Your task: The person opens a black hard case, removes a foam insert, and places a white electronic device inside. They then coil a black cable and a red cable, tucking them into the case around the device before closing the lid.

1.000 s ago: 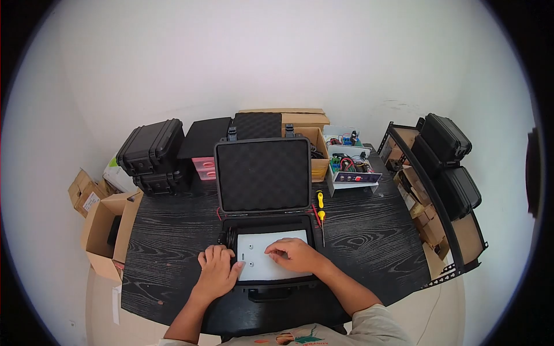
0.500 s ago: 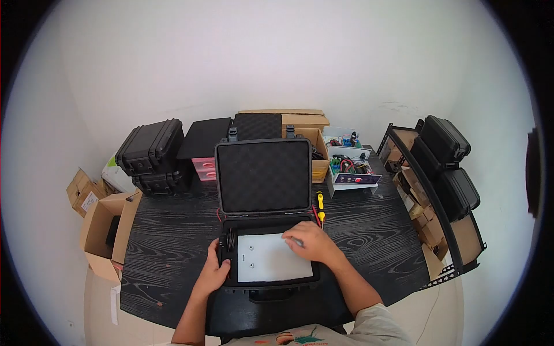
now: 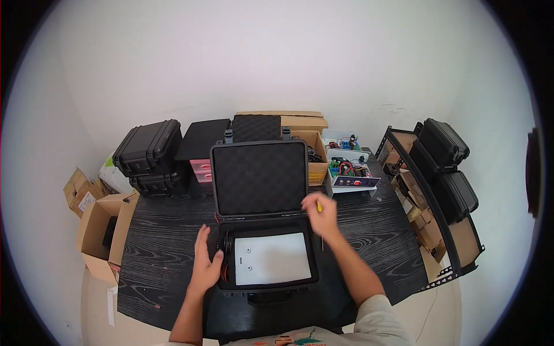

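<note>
An open black hard case [image 3: 314, 271] lies in front of me, its foam-lined lid [image 3: 259, 177] raised. Inside, a white panel [image 3: 280, 259] with two small round fittings and a slot sits in black foam. A coiled black cable [image 3: 228, 241] is tucked along its left side. My left hand [image 3: 206, 266] is open at the case's left edge, fingers stretched out and thumb near the cable. Past the case's right hinge, my right hand [image 3: 322, 214] closes around a screwdriver [image 3: 319, 206]; its yellow handle shows between the fingers and a thin shaft points down.
Stacked black cases [image 3: 149, 149] stand at the back left, beside pink drawers [image 3: 202, 168]. A cardboard box [image 3: 314, 158] and white housings with exposed wiring [image 3: 353, 173] are behind the case. To the right is a shelf rack [image 3: 430, 187]; an open carton [image 3: 107, 230] is at left.
My right hand has left the white panel, moved up and right, and taken hold of the yellow screwdriver. My left hand has shifted slightly left, with its fingers now straightened off the case edge.
</note>
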Motion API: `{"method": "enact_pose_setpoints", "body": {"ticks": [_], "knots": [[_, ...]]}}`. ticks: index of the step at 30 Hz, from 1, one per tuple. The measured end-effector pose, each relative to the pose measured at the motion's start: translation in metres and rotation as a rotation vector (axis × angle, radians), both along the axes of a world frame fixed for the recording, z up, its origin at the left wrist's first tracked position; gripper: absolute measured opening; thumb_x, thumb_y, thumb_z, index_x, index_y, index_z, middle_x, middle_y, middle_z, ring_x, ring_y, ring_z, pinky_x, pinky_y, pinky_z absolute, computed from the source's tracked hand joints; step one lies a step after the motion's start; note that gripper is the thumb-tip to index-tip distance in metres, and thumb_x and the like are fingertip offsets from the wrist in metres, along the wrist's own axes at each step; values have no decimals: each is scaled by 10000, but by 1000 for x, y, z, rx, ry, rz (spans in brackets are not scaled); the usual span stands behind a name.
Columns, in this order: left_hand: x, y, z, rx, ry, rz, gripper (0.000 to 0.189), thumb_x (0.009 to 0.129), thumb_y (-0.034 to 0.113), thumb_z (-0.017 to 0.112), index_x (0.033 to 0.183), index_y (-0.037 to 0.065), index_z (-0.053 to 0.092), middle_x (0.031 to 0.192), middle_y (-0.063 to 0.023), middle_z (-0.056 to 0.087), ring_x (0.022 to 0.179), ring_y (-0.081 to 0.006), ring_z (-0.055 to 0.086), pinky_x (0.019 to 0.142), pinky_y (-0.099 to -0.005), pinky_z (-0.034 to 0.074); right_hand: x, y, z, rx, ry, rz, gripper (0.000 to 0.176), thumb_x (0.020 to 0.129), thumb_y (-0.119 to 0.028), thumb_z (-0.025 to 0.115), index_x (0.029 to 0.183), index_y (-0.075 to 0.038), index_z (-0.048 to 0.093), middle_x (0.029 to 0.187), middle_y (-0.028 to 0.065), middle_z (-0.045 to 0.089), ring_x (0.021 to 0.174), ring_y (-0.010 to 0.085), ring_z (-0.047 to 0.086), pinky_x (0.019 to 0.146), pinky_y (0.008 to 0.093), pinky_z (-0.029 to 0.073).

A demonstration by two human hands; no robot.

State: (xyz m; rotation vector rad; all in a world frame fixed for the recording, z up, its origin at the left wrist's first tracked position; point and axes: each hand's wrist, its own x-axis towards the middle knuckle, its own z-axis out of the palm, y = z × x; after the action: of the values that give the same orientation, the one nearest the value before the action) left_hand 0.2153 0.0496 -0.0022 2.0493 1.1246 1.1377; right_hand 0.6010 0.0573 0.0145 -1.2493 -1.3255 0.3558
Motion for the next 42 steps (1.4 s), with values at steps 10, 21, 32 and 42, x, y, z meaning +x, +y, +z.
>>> {"method": "enact_pose_setpoints", "body": {"ticks": [10,21,32,42], "knots": [[81,32,91,3,-100,-618,306,996,110,650,1276,1,707,1294,-157,736,1237,-290,692,1098,-405,498,110,145,41,-549,-959,-415,558,1098,-478,445,1230,-56,786,1508,149,602,1555,416,332,1217,770,164],[100,54,46,-188,64,-700,226,1060,165,629,1205,26,732,1138,-106,782,1090,-224,735,959,-365,561,123,154,46,-417,-768,-329,284,997,-253,662,1094,-26,802,1216,215,719,1203,423,660,1096,538,489],[98,52,45,-138,162,-654,238,1042,195,669,1188,20,738,1066,-119,783,988,-238,742,851,-370,582,137,77,68,432,48,-436,172,1047,-14,641,1164,63,742,1286,143,644,976,164,735,785,310,631],[101,53,36,-398,-501,-679,675,1112,430,562,1644,90,323,1555,-195,493,1087,-250,718,961,-359,570,29,-34,64,288,260,-48,166,1047,-33,669,1172,54,735,1367,140,596,949,183,744,814,288,641]]}}
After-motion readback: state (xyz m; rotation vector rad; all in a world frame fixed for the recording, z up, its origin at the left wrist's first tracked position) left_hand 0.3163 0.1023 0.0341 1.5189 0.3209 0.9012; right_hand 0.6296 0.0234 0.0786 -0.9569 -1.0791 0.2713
